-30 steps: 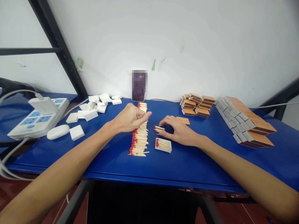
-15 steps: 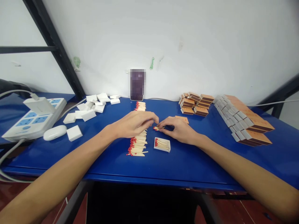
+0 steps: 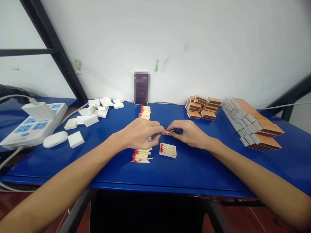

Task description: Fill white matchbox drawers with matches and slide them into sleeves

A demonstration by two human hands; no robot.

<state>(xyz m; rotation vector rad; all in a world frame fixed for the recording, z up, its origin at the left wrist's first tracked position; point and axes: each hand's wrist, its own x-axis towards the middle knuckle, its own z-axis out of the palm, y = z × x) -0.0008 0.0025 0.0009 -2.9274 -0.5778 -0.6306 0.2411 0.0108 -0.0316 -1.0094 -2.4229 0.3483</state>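
Observation:
My right hand [image 3: 189, 133] has its thumb and fingers closed on a few matches [image 3: 170, 132], red heads pointing left. My left hand [image 3: 143, 133] is bent over the row of loose matches [image 3: 141, 156], its thumb apart from the curled fingers. Its fingertips are close to the red heads in my right hand; I cannot tell whether they touch. Just below both hands lies a white matchbox tray [image 3: 175, 154] partly filled with matches, heads to the left. My left hand hides the middle of the match row.
White empty trays [image 3: 91, 120] lie scattered at the back left, near a white case [image 3: 55, 139] and a power strip [image 3: 36, 127]. A phone [image 3: 142, 88] leans on the wall. Matchboxes [image 3: 208, 115] stand at the back right, beside a larger stack [image 3: 263, 129].
My left hand has lowered its fingers slightly towards my right hand. The matches in my right hand have lifted a little and shifted right. The view has moved slightly.

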